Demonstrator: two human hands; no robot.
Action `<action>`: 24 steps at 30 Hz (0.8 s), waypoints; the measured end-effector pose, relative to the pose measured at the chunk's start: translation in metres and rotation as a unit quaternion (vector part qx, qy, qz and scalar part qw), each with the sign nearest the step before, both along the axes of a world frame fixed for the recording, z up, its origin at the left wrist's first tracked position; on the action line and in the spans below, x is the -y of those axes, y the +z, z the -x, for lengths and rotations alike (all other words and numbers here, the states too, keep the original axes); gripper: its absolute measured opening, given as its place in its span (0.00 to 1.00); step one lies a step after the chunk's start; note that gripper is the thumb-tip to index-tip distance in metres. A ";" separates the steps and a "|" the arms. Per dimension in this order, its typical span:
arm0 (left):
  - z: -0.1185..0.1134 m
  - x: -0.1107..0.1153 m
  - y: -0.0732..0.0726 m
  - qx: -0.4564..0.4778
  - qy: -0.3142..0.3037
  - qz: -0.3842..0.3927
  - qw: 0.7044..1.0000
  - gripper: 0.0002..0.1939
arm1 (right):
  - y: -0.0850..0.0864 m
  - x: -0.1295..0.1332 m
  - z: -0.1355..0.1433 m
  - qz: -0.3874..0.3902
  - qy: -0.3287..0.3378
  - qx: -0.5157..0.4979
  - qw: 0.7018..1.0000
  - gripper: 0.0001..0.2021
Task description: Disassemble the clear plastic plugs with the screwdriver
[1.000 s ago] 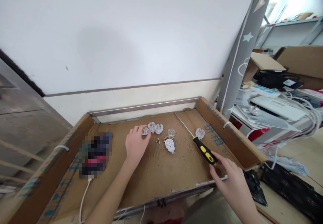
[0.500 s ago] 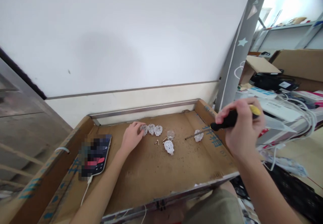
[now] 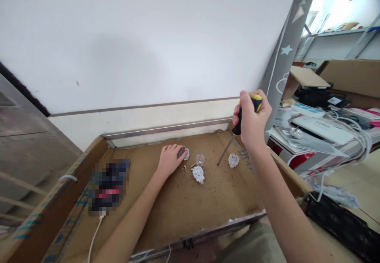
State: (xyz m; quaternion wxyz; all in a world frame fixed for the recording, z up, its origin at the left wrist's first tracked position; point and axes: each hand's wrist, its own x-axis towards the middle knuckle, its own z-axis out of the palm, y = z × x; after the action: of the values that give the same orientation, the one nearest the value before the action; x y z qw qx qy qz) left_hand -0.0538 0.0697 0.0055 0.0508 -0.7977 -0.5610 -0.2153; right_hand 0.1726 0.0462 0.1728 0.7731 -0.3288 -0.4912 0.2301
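My right hand (image 3: 253,120) is wrapped round the black-and-yellow handle of a screwdriver (image 3: 227,148). The shaft slants steeply down, its tip at the cardboard. A clear plug (image 3: 233,160) with metal pins lies right of the tip. My left hand (image 3: 171,158) curls over a group of clear plugs, with thumb and fingers about them and most of them hidden beneath. One clear plug (image 3: 187,154) shows past the thumb. Between the hands lie a white plug part (image 3: 198,174) with holes, a clear cover (image 3: 200,159) and small brass pieces (image 3: 193,164).
The cardboard work surface (image 3: 166,215) has raised sides and dark specks on it. A phone (image 3: 108,186), partly blurred out, lies at left with a white cable (image 3: 94,233). Behind is a white panel (image 3: 148,49). Boxes and cables crowd a shelf (image 3: 314,156) at right.
My right hand has swung left and up, and the screwdriver has gone from nearly level to steep. My left hand has slid right over the row of plugs, covering most of it.
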 end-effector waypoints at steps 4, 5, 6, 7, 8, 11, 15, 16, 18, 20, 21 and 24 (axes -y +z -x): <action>-0.014 0.009 0.007 0.041 -0.001 -0.047 0.998 0.13 | 0.001 0.006 0.009 -0.001 -0.011 0.056 0.998 0.15; -0.019 0.012 0.010 0.050 -0.019 -0.052 0.997 0.14 | 0.001 0.008 0.011 -0.001 -0.014 0.065 0.998 0.15; -0.025 0.014 0.012 0.052 -0.046 -0.045 0.997 0.13 | 0.001 0.009 0.012 0.001 -0.018 0.069 0.997 0.14; -0.031 0.016 0.014 0.047 -0.078 -0.025 0.996 0.12 | 0.000 0.010 0.013 0.002 -0.023 0.071 0.997 0.14; -0.036 0.018 0.015 0.037 -0.104 0.002 0.994 0.10 | 0.000 0.011 0.014 0.003 -0.029 0.071 0.997 0.14; -0.051 0.019 0.014 0.010 -0.132 0.075 0.988 0.06 | -0.002 0.013 0.020 0.000 -0.045 0.076 0.996 0.13; -0.066 0.018 0.011 0.016 -0.137 0.115 0.984 0.05 | -0.002 0.014 0.029 0.006 -0.060 0.075 0.995 0.13; -0.070 0.019 0.010 0.022 -0.144 0.121 0.982 0.05 | -0.001 0.015 0.030 0.010 -0.065 0.072 0.995 0.13; -0.076 0.023 0.008 0.040 -0.154 0.130 0.979 0.05 | -0.001 0.016 0.029 0.017 -0.076 0.067 0.995 0.13; -0.079 0.029 0.006 0.060 -0.148 0.131 0.978 0.05 | -0.002 0.019 0.027 0.024 -0.083 0.066 0.994 0.13; -0.079 0.032 0.004 0.068 -0.141 0.127 0.979 0.05 | -0.002 0.022 0.026 0.026 -0.085 0.066 0.994 0.14; -0.077 0.038 0.001 0.082 -0.127 0.111 0.982 0.05 | -0.002 0.033 0.025 0.027 -0.092 0.070 0.993 0.15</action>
State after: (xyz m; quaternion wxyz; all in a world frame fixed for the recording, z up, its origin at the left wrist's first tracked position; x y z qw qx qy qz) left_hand 0.0230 0.0321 0.0064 -0.1116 -0.8428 -0.4780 -0.2208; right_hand 0.1477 0.0137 0.1708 0.7457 -0.4089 -0.5048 0.1477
